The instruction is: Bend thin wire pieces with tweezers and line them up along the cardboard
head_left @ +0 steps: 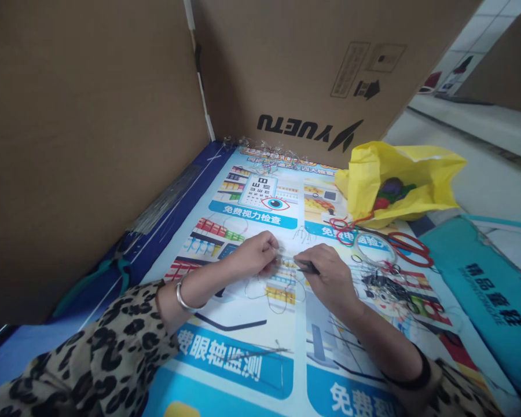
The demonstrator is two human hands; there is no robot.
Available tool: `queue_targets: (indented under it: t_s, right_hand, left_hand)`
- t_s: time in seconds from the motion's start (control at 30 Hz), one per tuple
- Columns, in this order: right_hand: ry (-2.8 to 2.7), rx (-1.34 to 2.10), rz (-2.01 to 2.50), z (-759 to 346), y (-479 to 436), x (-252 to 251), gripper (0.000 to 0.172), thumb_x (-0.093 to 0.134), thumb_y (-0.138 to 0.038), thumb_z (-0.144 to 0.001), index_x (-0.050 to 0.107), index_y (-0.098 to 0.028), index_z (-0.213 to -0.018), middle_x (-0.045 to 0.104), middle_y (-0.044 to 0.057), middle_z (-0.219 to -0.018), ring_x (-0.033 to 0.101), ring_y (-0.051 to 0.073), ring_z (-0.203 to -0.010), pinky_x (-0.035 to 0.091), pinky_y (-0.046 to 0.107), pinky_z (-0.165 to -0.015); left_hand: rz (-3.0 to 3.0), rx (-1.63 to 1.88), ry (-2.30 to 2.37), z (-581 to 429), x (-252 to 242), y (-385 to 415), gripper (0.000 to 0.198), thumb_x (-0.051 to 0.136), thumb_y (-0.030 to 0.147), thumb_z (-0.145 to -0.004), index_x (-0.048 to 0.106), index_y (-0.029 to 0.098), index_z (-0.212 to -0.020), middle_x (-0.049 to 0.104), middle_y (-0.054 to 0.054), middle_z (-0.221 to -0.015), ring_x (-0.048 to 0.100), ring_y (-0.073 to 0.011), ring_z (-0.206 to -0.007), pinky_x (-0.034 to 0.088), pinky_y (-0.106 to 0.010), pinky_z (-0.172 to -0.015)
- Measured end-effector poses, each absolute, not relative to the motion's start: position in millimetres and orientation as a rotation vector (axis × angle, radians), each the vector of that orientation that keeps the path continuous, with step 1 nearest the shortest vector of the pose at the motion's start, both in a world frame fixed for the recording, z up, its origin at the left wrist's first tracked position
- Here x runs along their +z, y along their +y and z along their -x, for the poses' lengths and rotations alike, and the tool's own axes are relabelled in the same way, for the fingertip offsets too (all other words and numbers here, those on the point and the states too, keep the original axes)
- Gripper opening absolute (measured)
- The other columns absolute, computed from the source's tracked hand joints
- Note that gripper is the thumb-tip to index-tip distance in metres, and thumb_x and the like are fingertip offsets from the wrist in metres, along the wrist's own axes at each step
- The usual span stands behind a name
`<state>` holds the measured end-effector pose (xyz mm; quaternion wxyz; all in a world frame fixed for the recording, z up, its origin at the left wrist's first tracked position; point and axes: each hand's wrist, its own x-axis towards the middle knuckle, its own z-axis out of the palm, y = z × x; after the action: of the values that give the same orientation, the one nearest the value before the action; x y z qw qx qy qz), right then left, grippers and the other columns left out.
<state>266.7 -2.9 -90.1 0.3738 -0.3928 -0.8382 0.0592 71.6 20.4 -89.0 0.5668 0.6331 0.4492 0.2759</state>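
Observation:
My left hand (263, 253) is closed in a pinch on a thin wire (282, 253) above the printed sheet. Facing it, my right hand (327, 275) is closed around a small dark tool (307, 267) whose tip points at the left hand. The tool could be tweezers or pliers; its kind is mostly hidden by the fingers. Thin bent wire loops (278, 307) hang or lie just below both hands. Several straight wire pieces (260, 352) lie nearer to me on the sheet.
Cardboard walls (286, 69) stand behind and left. At left lie a bundle of wires (165, 200) and teal-handled pliers (95, 278). To the right are a yellow bag (403, 174) with coloured yarn, red-handled scissors (410, 249), a wire coil (375, 249) and a teal box (473, 289).

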Motion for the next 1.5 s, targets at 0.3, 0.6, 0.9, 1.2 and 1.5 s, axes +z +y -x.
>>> queue_targets:
  t_s: [0.3, 0.6, 0.9, 1.2, 1.5]
  right_hand:
    - [-2.070, 0.303, 1.008, -263, -1, -92, 0.014, 0.054, -0.015, -0.077, 0.062, -0.023, -0.085, 0.065, 0.002, -0.075, 0.057, 0.017, -0.074, 0.045, 0.034, -0.071]
    - [-2.027, 0.309, 1.072, -263, -1, -96, 0.010, 0.058, -0.016, -0.075, 0.060, -0.021, -0.082, 0.062, 0.002, -0.073, 0.055, 0.017, -0.073, 0.045, 0.033, -0.069]
    - [-1.994, 0.359, 1.159, -264, 1, -99, 0.007, 0.058, -0.021, -0.075, 0.060, -0.020, -0.082, 0.061, 0.002, -0.072, 0.056, 0.016, -0.072, 0.046, 0.030, -0.066]
    - [-2.030, 0.374, 1.157, -263, 0, -96, 0.006, 0.058, -0.023, -0.077, 0.061, -0.020, -0.081, 0.061, 0.001, -0.068, 0.055, 0.015, -0.069, 0.045, 0.028, -0.064]
    - [-2.053, 0.328, 1.153, -262, 2, -96, 0.010, 0.058, -0.027, -0.077, 0.062, -0.018, -0.079, 0.061, 0.002, -0.069, 0.056, 0.016, -0.070, 0.045, 0.028, -0.064]
  left_hand:
    - [-1.562, 0.671, 1.058, -74, -88, 18, 0.008, 0.044, 0.019, -0.079, 0.039, 0.020, -0.086, 0.052, 0.007, -0.052, 0.042, -0.0054, -0.037, 0.032, -0.015, -0.039]
    - [-1.500, 0.699, 1.000, -75, -82, 16, 0.003, 0.044, 0.016, -0.077, 0.042, 0.018, -0.078, 0.051, 0.004, -0.061, 0.051, -0.0063, -0.048, 0.034, -0.013, -0.039]
    - [-1.679, 0.562, 1.078, -72, -79, 17, 0.013, 0.043, 0.018, -0.076, 0.055, 0.016, -0.082, 0.058, 0.000, -0.070, 0.057, -0.0102, -0.063, 0.043, -0.019, -0.051]
    - [-2.217, 0.773, 1.048, -65, -71, 18, 0.014, 0.054, 0.018, -0.074, 0.061, 0.018, -0.086, 0.057, -0.003, -0.087, 0.053, -0.0134, -0.082, 0.045, -0.027, -0.074]
    - [-2.448, 0.768, 1.047, -71, -68, 10, 0.012, 0.055, 0.026, -0.079, 0.065, 0.019, -0.082, 0.060, 0.000, -0.072, 0.054, -0.0111, -0.070, 0.040, -0.021, -0.062]
